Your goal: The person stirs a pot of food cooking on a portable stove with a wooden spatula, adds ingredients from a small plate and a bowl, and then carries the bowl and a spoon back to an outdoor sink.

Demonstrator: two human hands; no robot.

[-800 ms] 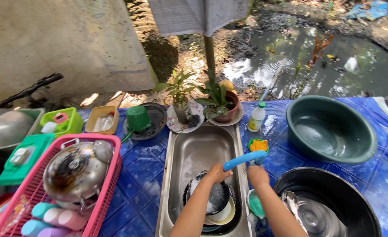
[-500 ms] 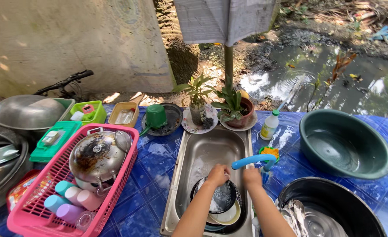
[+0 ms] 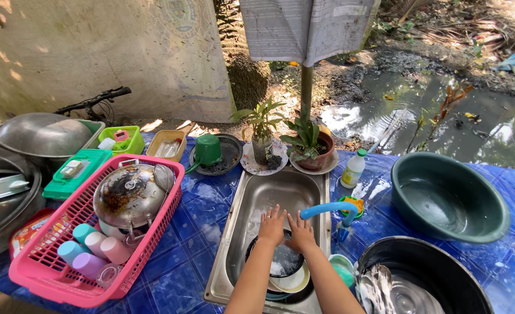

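Note:
Both my hands are over the steel sink (image 3: 243, 206), side by side with fingers spread. My left hand (image 3: 272, 225) and my right hand (image 3: 300, 231) hold nothing. They hover just below the blue tap spout (image 3: 326, 209), which reaches in from the right. Under my wrists lies a black soapy pan (image 3: 283, 263) on top of stacked plates (image 3: 295, 283) at the sink's near end.
A pink basket (image 3: 48, 278) on the left holds a scorched pot (image 3: 128, 196) and pastel cups (image 3: 94, 249). A green basin (image 3: 449, 197) and a black basin (image 3: 426, 256) with cutlery stand on the right. Potted plants (image 3: 310, 145), a bottle (image 3: 353, 168) and a green cup (image 3: 208, 150) line the back.
My right hand left the tap side and came over the sink beside the left. My left hand lifted off the black pan. Both now have fingers spread.

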